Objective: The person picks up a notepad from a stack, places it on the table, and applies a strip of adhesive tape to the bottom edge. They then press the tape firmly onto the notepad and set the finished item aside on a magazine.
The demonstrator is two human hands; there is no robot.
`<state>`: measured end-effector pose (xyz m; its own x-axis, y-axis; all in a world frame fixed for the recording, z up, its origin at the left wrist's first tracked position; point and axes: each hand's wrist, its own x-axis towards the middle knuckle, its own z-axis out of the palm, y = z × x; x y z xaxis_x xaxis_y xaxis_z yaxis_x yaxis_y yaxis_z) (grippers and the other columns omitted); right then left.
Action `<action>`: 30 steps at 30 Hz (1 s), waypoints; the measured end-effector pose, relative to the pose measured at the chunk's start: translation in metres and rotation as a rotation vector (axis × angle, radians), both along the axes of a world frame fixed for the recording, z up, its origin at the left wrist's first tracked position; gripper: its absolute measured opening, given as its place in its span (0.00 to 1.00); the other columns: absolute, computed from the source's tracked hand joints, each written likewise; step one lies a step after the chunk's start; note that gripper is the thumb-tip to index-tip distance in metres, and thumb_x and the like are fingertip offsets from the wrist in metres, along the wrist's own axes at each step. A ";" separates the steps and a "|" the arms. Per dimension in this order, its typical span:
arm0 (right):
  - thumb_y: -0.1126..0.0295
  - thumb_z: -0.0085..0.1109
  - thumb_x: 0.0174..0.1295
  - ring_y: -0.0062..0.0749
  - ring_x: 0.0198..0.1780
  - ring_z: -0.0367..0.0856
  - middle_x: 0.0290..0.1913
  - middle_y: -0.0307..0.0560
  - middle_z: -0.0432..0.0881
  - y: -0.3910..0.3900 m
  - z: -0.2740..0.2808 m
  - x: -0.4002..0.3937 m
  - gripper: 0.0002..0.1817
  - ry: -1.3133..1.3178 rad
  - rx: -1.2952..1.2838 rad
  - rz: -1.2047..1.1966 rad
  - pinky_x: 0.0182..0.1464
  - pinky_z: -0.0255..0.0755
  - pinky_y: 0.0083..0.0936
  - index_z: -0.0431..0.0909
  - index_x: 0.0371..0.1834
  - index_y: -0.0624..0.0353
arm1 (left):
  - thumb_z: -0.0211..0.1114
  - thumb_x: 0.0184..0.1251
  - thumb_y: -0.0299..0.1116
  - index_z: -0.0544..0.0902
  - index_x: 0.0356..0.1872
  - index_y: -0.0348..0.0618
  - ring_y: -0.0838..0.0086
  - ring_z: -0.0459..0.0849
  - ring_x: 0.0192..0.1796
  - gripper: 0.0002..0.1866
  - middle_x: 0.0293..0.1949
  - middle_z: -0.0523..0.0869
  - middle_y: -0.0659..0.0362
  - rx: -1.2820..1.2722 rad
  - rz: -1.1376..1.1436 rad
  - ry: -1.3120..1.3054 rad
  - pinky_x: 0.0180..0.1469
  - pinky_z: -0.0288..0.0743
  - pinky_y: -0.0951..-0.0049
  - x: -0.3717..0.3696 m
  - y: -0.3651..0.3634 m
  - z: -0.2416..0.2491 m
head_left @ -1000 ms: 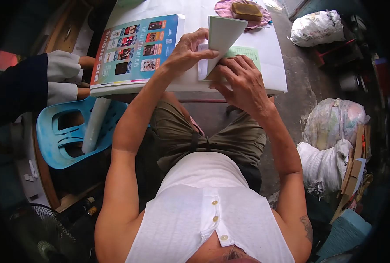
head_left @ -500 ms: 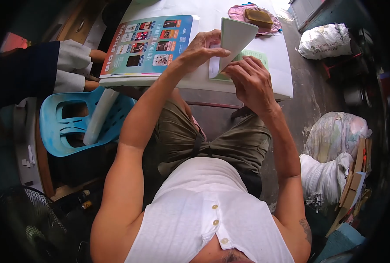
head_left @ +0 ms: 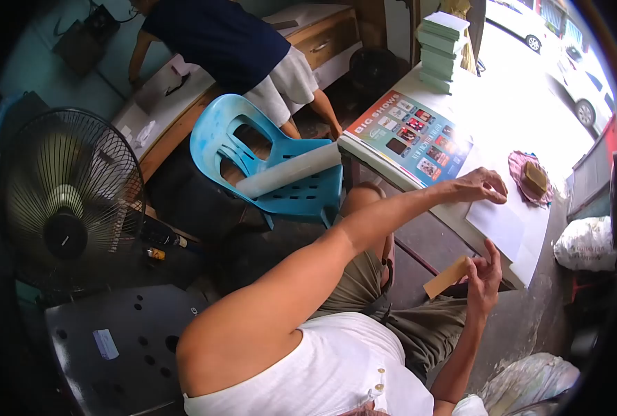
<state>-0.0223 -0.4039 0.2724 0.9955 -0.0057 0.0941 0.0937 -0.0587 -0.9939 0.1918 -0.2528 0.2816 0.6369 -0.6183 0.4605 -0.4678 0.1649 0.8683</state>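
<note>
My left hand (head_left: pixel 483 186) hovers over the white table (head_left: pixel 534 239), fingers curled and apart, with nothing visible in it. Below it lies a white sheet or pad of paper (head_left: pixel 497 225). At the table's front edge my right hand (head_left: pixel 485 277) pinches a tan strip of card or wood (head_left: pixel 445 278) between thumb and fingers, its index finger raised. Left of my left hand lies a printed "BIG SHOWS" poster (head_left: pixel 412 137). A yellow-brown block (head_left: pixel 534 179) rests on a pink cloth (head_left: pixel 518 166) past the paper.
Stacked pale green pads (head_left: pixel 438 52) stand at the table's far end. A blue chair (head_left: pixel 280 156) holds a whitish roll (head_left: pixel 287 170). Another person (head_left: pixel 218 41) leans over a counter (head_left: pixel 157 100). A fan (head_left: pixel 66 201) stands at left, a white sack (head_left: pixel 585 244) at right.
The view has swung left. My hands have let go of the folded sheet and moved apart. The tan strip now shows in my right hand, and the green-lined paper no longer shows.
</note>
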 end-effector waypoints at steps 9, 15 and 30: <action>0.74 0.68 0.69 0.17 0.31 0.79 0.32 0.40 0.83 0.006 0.007 0.004 0.38 -0.011 0.017 -0.040 0.35 0.76 0.16 0.58 0.77 0.73 | 0.78 0.60 0.49 0.93 0.43 0.47 0.65 0.87 0.48 0.18 0.47 0.90 0.54 0.174 0.245 -0.181 0.50 0.81 0.65 -0.006 -0.005 -0.002; 0.77 0.66 0.69 0.20 0.34 0.80 0.34 0.41 0.82 -0.008 0.013 0.010 0.41 0.062 0.096 -0.029 0.36 0.76 0.17 0.52 0.80 0.74 | 0.78 0.50 0.46 0.94 0.36 0.46 0.56 0.90 0.49 0.17 0.42 0.91 0.46 0.290 0.339 -0.106 0.56 0.82 0.63 -0.015 -0.001 0.009; 0.77 0.67 0.66 0.23 0.32 0.82 0.32 0.45 0.83 -0.059 0.059 0.068 0.37 0.201 -0.059 0.204 0.33 0.78 0.21 0.62 0.78 0.70 | 0.79 0.63 0.33 0.86 0.52 0.42 0.66 0.82 0.63 0.18 0.62 0.80 0.51 0.328 0.357 0.248 0.65 0.79 0.65 -0.078 0.051 0.042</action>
